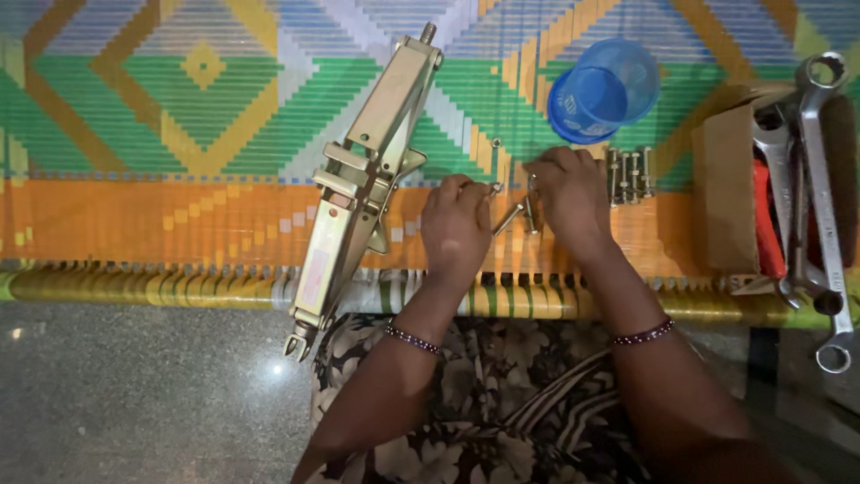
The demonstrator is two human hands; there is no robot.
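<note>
- Head view, work surface: woven mat (134,134) in green, orange and yellow bands, laid on a speckled floor (134,394).
- Left hand (455,229): grip clamped on a small nut or bolt head at the fingertips, just left of a loose bolt (508,218) lying tilted on the mat.
- Right hand (569,193): grip pinched together on a second bolt (530,208), held roughly upright (exact contact partly hidden by the fingers).
- Left of both hands: folded scissor jack (363,184), gold-coloured, lying diagonally, threaded end toward the far side.
- Beyond the right hand: blue plastic cup (602,90) on its side; row of bolts (630,173) just beside the hand.
- Far right: cardboard box (727,193) with spanners (820,206) resting on and beside it.
- Risk, as judged: small fasteners likely to slip from the pinch and roll into the mat's weave or onto the floor; cause, fingertip-only hold and dim light.
- Risk, as judged: tipped cup liable to roll if nudged.
</note>
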